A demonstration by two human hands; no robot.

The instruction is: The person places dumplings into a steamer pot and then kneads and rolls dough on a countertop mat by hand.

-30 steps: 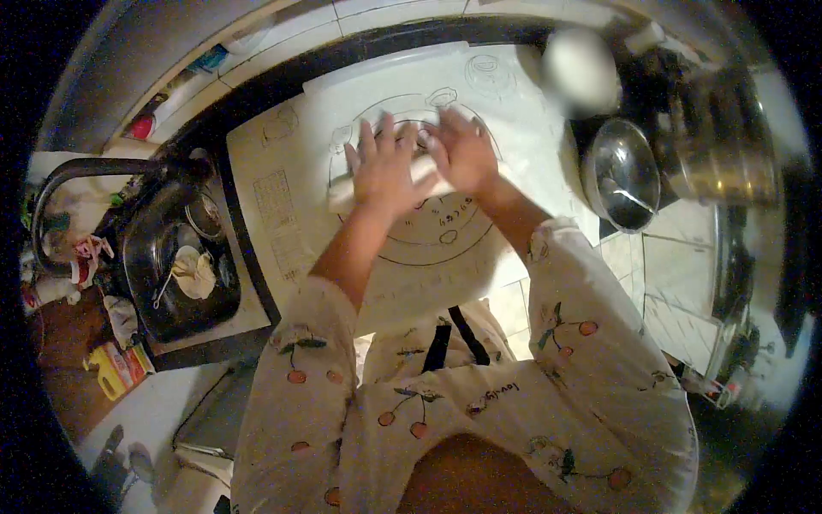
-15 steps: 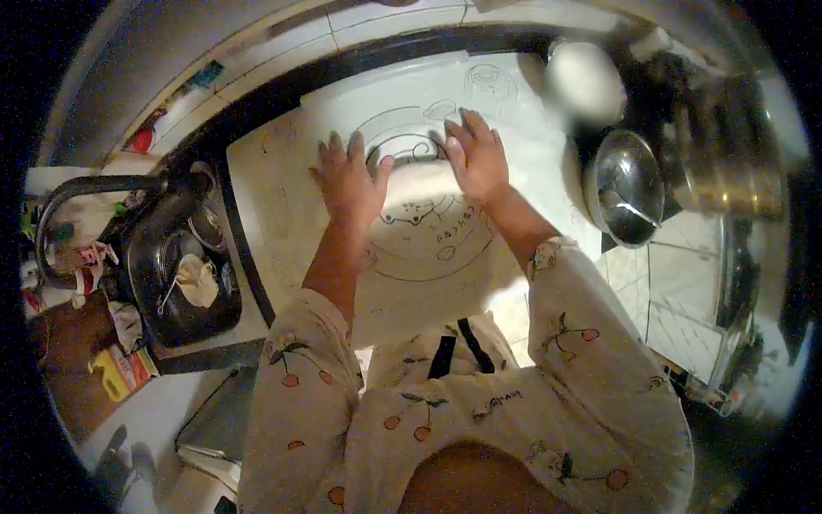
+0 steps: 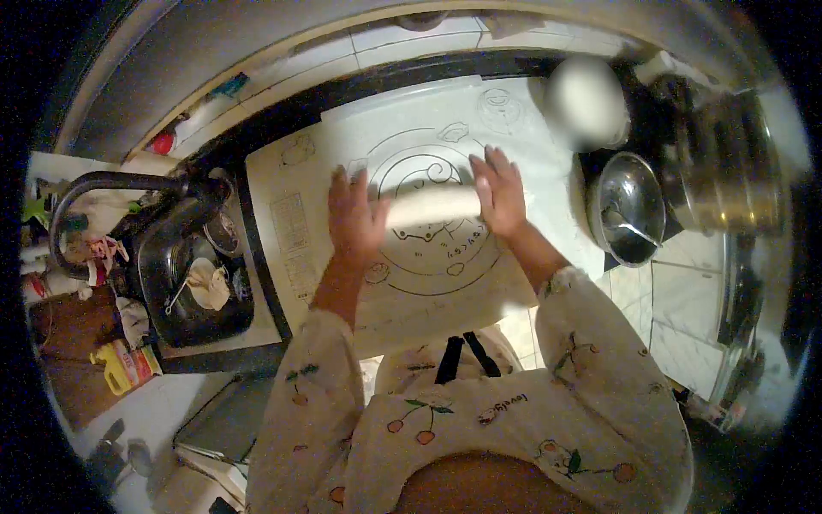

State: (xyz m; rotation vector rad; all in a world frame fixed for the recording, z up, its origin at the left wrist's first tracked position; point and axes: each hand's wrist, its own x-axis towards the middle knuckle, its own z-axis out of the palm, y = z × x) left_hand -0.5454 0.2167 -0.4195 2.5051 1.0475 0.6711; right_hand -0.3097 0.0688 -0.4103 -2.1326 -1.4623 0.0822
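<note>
A thick pale roll, dough by its look, [image 3: 432, 208] lies crosswise on a white mat [image 3: 334, 300] printed with circles and line drawings. My left hand [image 3: 353, 214] is at the roll's left end, fingers stretched forward and thumb beside the end. At the right end is my right hand [image 3: 500, 193], its fingers extended and its thumb side against the roll. Both palms face inward, with the roll between them. The undersides of the hands are hidden.
On the left, a black sink [image 3: 197, 317] holds a pale cloth-like item under a dark faucet [image 3: 111, 182]. To the right stand a metal bowl [image 3: 629, 206] with a spoon, a blurred white round item [image 3: 587, 101] and a large metal pot [image 3: 728, 163]. A yellow bottle [image 3: 113, 368] is lower left.
My hands have gone from lying close together over the roll to its two ends, uncovering its middle. The whole view has shifted slightly.
</note>
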